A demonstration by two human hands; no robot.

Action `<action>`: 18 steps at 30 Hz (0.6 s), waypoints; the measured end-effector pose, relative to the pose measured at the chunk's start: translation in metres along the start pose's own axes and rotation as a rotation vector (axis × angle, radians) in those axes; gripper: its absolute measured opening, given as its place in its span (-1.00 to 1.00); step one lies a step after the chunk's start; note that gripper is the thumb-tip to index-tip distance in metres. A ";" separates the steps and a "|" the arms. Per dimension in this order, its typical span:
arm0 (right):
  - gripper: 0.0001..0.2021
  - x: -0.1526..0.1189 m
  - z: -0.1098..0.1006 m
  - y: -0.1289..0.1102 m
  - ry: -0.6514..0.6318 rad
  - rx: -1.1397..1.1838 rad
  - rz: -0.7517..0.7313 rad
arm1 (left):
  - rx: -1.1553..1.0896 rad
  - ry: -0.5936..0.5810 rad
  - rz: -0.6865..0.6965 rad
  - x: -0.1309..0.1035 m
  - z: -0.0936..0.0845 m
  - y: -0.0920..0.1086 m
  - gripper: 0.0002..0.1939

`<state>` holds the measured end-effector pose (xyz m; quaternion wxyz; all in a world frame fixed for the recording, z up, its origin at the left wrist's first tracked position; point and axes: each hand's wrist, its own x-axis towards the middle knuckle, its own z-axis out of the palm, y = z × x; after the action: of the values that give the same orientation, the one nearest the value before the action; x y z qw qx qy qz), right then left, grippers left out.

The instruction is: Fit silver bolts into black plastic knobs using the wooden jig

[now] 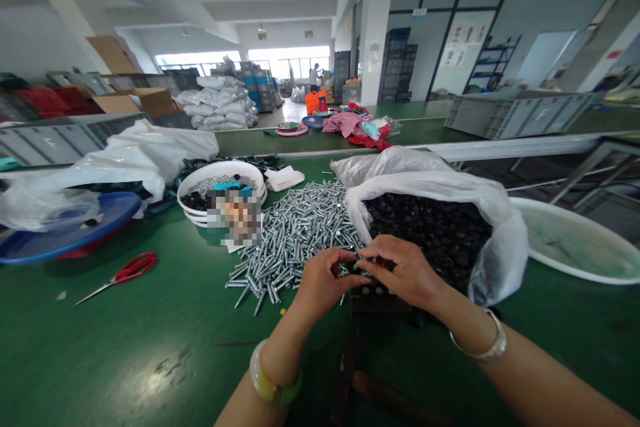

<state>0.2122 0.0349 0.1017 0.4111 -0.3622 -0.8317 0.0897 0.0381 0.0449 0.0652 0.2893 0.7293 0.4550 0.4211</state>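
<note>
Block [377, 305], dark, sits on the green table [175, 327] right below both hands, beside the heap of metal screws [305, 227]; small round metal ends show in a row at its top, partly hidden by fingers.

Step in hand (judged): fitting or adjusting small parts by fingertip at the block. Next move probably calls for a light, steady pinch and good alignment between the two hands.

Left hand [323, 280]: thumb and index finger curved toward each other, narrow gap, tips at the block's upper edge. Right hand [407, 272]: thumb and index finger likewise close together, tips meeting the left hand's. Something dark shows between them; whether either hand grips a part, cannot tell.

Outward: screws spread left of and behind the hands. Open plastic bag [507, 227] of black pieces [430, 227] just beyond the right hand. Stacked white tubs [194, 215] behind the heap, to the left; red-handled scissors [135, 267] farther left, near the blue tray [95, 227]. White tray [580, 240] at far right, past the bag.
</note>
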 end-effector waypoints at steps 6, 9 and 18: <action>-0.82 -0.009 0.001 -0.007 -0.004 0.061 0.071 | -0.098 -0.049 -0.019 -0.005 0.004 0.008 -0.67; -0.76 -0.015 0.002 -0.010 -0.023 -0.008 0.049 | -0.103 -0.040 -0.035 -0.006 0.003 0.008 -0.71; -0.50 -0.034 -0.005 -0.011 -0.329 -0.022 0.100 | -0.104 -0.080 -0.041 -0.008 -0.008 0.014 -0.73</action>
<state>0.2238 0.0034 0.0893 0.2602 -0.3879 -0.8698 0.1588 0.0352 0.0320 0.0771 0.3533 0.7202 0.4354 0.4086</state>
